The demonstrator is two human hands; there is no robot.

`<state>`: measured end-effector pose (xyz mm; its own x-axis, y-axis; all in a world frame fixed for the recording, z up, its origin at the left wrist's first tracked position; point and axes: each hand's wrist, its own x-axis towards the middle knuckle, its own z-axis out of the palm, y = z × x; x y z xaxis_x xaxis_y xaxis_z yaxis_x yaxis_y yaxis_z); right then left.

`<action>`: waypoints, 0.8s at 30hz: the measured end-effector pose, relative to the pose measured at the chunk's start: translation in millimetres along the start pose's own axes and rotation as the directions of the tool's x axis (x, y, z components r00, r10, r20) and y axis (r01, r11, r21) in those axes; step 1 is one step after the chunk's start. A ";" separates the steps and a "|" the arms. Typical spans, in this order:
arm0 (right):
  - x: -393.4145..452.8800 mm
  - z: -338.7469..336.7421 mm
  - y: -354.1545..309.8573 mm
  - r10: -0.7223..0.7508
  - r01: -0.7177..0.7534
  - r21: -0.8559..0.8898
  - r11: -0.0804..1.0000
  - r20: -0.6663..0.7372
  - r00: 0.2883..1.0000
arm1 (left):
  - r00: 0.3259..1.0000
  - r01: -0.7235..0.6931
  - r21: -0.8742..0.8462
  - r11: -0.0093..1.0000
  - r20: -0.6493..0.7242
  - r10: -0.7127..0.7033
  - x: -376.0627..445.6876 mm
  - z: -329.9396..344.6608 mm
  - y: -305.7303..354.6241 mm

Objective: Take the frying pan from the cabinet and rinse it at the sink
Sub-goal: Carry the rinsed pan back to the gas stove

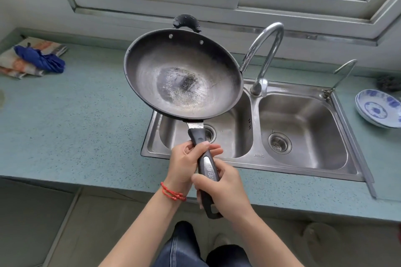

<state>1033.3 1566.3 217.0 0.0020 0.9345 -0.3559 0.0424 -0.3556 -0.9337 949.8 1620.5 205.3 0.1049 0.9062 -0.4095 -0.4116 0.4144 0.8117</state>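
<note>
A dark frying pan (182,73) with a worn, speckled bottom hangs in the air, tilted toward me, above the left basin of a steel double sink (303,169). Both hands grip its long black handle. My left hand (186,161) wraps the upper part of the handle, and my right hand (225,188) holds it lower down, near the end loop. The curved chrome tap (265,54) stands just right of the pan's rim, with its spout behind the rim. I see no water running.
A blue-green counter (76,128) surrounds the sink. Folded cloths with a blue rag (36,58) lie at the far left. Stacked blue-and-white dishes (377,108) sit at the right edge. A small second tap (342,73) stands behind the right basin. A window runs along the back.
</note>
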 end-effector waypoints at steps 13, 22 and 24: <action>-6.5 -17.0 11.5 -0.040 0.020 0.096 0.995 0.222 0.974 | 0.994 0.009 -0.118 0.993 -0.103 -0.021 -23.9 2.9 -23.4; -22.6 -44.5 5.3 -0.101 0.131 -0.034 0.991 0.457 0.884 | 0.954 -0.164 -0.165 0.973 -0.279 0.113 -62.9 23.4 -34.9; -28.1 -42.6 5.5 -0.115 0.163 -0.052 0.985 0.508 0.854 | 0.937 -0.202 -0.169 0.965 -0.320 0.140 -75.6 22.2 -35.6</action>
<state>1076.1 1538.7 223.6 -0.5110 0.8317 -0.2172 0.0937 -0.1973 -0.9759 976.6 1539.1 216.7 -0.2493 0.8805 -0.4032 -0.5709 0.2027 0.7956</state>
